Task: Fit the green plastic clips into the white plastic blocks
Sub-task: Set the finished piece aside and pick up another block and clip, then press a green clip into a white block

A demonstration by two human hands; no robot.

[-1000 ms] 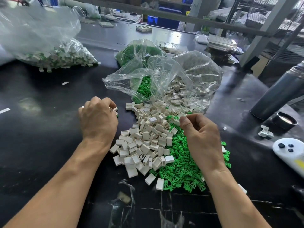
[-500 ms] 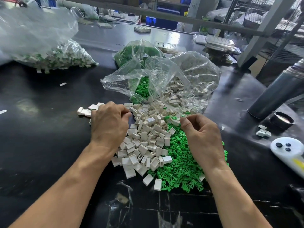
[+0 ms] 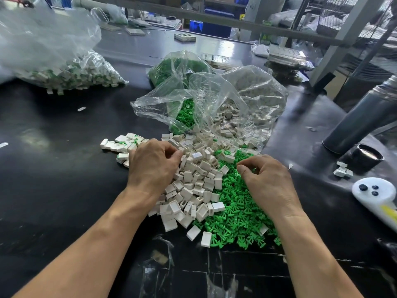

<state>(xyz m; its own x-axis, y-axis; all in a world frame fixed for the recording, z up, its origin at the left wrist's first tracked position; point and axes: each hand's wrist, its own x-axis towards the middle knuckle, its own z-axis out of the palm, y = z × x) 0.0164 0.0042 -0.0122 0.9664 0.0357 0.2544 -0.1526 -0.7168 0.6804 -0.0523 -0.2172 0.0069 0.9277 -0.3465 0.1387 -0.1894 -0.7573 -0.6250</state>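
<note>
On table (image 3: 53, 168): 2 hands, 3 bags, 2 loose piles.

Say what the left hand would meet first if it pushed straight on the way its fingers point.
Probably the pile of white blocks: the left hand has its fingertips curled at the pile's edge, pointing rightward into it. Depth is hard to judge.

The left hand (image 3: 153, 166) hides its curled fingertips among loose white plastic blocks (image 3: 197, 181); whether it grips one cannot be told. The white handheld controller (image 3: 380, 196) and dark grey metal cylinder (image 3: 361, 119) run off the right edge.
</note>
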